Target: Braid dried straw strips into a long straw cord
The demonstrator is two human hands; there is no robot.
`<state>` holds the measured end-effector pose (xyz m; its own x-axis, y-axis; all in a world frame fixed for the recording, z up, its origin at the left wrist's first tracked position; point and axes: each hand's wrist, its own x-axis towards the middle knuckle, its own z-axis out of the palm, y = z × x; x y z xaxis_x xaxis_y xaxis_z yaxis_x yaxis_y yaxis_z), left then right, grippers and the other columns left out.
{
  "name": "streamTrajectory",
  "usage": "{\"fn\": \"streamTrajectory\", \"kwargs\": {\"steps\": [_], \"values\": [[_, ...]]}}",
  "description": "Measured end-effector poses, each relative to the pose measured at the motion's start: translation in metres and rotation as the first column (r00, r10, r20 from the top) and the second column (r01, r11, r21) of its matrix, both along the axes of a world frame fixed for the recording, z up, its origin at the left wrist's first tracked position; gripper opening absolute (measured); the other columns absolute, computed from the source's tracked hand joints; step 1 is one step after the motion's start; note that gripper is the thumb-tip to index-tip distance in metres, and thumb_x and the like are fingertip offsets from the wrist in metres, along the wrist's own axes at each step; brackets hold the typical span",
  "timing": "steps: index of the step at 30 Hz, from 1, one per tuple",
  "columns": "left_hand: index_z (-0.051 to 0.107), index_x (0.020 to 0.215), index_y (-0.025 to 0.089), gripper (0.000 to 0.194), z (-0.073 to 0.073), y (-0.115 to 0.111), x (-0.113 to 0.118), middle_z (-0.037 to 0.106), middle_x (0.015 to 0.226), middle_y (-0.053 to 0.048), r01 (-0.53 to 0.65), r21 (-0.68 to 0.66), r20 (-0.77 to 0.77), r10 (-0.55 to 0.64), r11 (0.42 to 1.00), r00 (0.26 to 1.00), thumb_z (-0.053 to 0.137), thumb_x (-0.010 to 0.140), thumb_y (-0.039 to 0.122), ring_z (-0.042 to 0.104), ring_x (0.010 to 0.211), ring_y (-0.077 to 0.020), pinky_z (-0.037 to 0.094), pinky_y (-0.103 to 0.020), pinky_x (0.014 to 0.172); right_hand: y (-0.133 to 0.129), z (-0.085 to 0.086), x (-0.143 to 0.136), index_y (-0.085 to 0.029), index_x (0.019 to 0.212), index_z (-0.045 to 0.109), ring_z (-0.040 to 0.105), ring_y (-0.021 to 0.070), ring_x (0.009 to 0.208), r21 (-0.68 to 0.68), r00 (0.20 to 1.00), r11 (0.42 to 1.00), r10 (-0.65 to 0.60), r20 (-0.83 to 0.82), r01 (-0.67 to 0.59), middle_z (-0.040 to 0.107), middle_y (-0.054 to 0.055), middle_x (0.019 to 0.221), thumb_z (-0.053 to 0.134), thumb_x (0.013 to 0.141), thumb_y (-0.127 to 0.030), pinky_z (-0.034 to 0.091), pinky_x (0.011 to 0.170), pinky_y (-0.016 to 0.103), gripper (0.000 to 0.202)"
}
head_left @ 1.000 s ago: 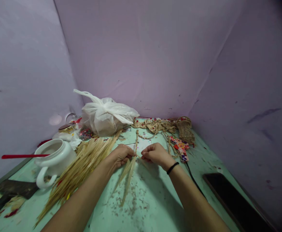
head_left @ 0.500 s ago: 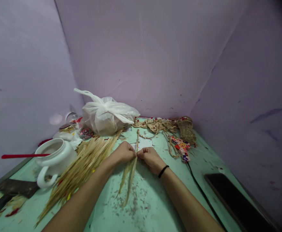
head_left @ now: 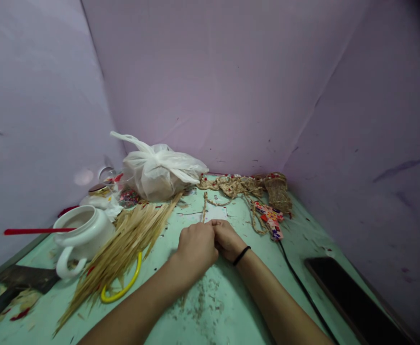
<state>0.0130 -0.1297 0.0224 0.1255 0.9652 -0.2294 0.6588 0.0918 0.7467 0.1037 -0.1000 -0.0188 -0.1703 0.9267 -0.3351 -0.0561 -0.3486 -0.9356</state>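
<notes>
A thin cord twisted from dried straw-coloured fibre [head_left: 205, 206] lies on the pale green table and runs down into my hands. My left hand [head_left: 197, 243] is closed over its lower part, knuckles up, covering the loose fibre ends. Touching it on the right, my right hand [head_left: 227, 239] has its fingers pinched together at the cord, a black band round the wrist. What lies between the fingers is mostly hidden. A bundle of flat dried fibre strips [head_left: 123, 244] spreads left of my hands.
To the left are a white pot [head_left: 86, 230] with a red stick, a dark-bladed tool [head_left: 26, 278] and a yellow loop [head_left: 123, 290]. Behind are a knotted white plastic bag [head_left: 159, 172] and braided cord pieces [head_left: 231, 186]. A patterned object with a cable [head_left: 270, 219] and a black phone [head_left: 354, 297] lie right.
My left hand has moved right and down, across the cord and against my right hand, hiding the loose strands. More of the yellow loop shows beside my left forearm.
</notes>
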Motion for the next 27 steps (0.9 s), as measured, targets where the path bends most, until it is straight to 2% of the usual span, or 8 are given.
{"fn": "streamTrajectory", "kwargs": {"steps": [2,4,6,8,11,16,23,27], "values": [[0.057,0.055,0.015,0.004,0.007,0.010,-0.013,0.049,0.049,-0.004,0.002,0.082,-0.078,0.004,0.997,0.997,0.061,0.054,0.015,0.053,0.060,-0.0175,0.032,-0.021,0.053,0.001,0.001,0.000,-0.015,0.049,0.044,0.025,0.0037,0.034,0.003,1.000,1.000,0.025,-0.006,-0.025,0.037,-0.007,0.036,0.044,0.050,-0.010,0.014,0.038,0.020,0.005],[0.055,0.048,0.013,0.014,0.014,0.022,-0.028,0.044,0.038,-0.001,0.000,0.013,-0.112,0.002,1.000,0.994,0.059,0.058,0.023,0.046,0.044,-0.0131,0.029,-0.021,0.045,0.001,0.001,0.001,-0.015,0.050,0.044,0.024,0.0033,0.033,0.012,0.999,0.998,0.054,0.004,-0.054,0.036,-0.007,0.037,0.047,0.053,-0.013,0.013,0.038,0.020,0.005],[0.056,0.052,0.012,0.017,0.017,0.033,-0.040,0.045,0.037,0.000,-0.105,-0.050,-0.013,0.104,0.993,0.994,0.054,0.063,0.026,0.039,0.035,-0.0091,0.026,-0.020,0.040,0.001,0.000,0.002,-0.014,0.050,0.045,0.024,0.0030,0.033,0.036,0.997,0.996,0.079,0.013,-0.080,0.035,-0.008,0.037,0.050,0.056,-0.016,0.013,0.038,0.020,0.008],[0.057,0.058,0.011,0.015,0.012,0.039,-0.043,0.048,0.040,0.001,-0.118,-0.200,0.157,0.151,0.973,0.976,0.053,0.064,0.024,0.036,0.032,-0.0067,0.023,-0.018,0.036,0.002,-0.002,0.003,-0.014,0.051,0.046,0.027,0.0031,0.035,0.082,0.996,0.993,0.089,0.000,-0.089,0.038,-0.007,0.038,0.052,0.056,-0.017,0.016,0.039,0.019,0.009],[0.057,0.059,0.009,0.009,-0.005,0.042,-0.037,0.054,0.047,-0.002,0.032,-0.403,0.385,0.137,0.915,0.913,0.054,0.060,0.017,0.039,0.034,-0.0053,0.023,-0.017,0.034,0.004,-0.006,0.004,-0.014,0.055,0.047,0.036,0.0051,0.040,0.143,0.994,0.984,0.107,-0.021,-0.103,0.046,-0.004,0.043,0.053,0.057,-0.018,0.024,0.043,0.019,0.008],[0.051,0.048,0.009,0.008,-0.022,0.044,-0.031,0.047,0.038,-0.001,-0.040,-0.459,0.361,0.228,0.887,0.904,0.052,0.055,0.012,0.038,0.031,-0.0061,0.026,-0.018,0.033,0.010,-0.012,0.007,-0.015,0.058,0.046,0.041,0.0069,0.046,0.248,0.975,0.954,0.127,0.180,-0.170,0.049,-0.003,0.049,0.049,0.060,-0.013,0.029,0.047,0.019,0.004],[0.043,0.042,0.014,0.013,-0.019,0.038,-0.028,0.029,0.027,0.006,-0.131,-0.260,0.206,0.188,0.957,0.960,0.051,0.051,0.009,0.022,0.027,-0.0043,0.012,-0.020,0.032,0.005,-0.006,0.010,-0.014,0.062,0.056,0.044,0.0097,0.054,0.466,0.717,0.802,-0.069,0.693,-0.374,0.056,0.002,0.057,0.047,0.064,-0.011,0.028,0.051,0.020,0.010],[0.042,0.041,0.014,0.014,-0.020,0.035,-0.024,0.030,0.028,0.006,-0.137,-0.233,0.220,0.190,0.963,0.957,0.051,0.049,0.006,0.024,0.029,-0.0050,0.011,-0.020,0.033,-0.002,0.010,0.009,-0.014,0.058,0.060,0.044,0.0109,0.051,0.394,0.588,0.855,-0.134,0.797,-0.338,0.058,0.005,0.055,0.052,0.062,-0.017,0.025,0.048,0.022,0.010]]}}
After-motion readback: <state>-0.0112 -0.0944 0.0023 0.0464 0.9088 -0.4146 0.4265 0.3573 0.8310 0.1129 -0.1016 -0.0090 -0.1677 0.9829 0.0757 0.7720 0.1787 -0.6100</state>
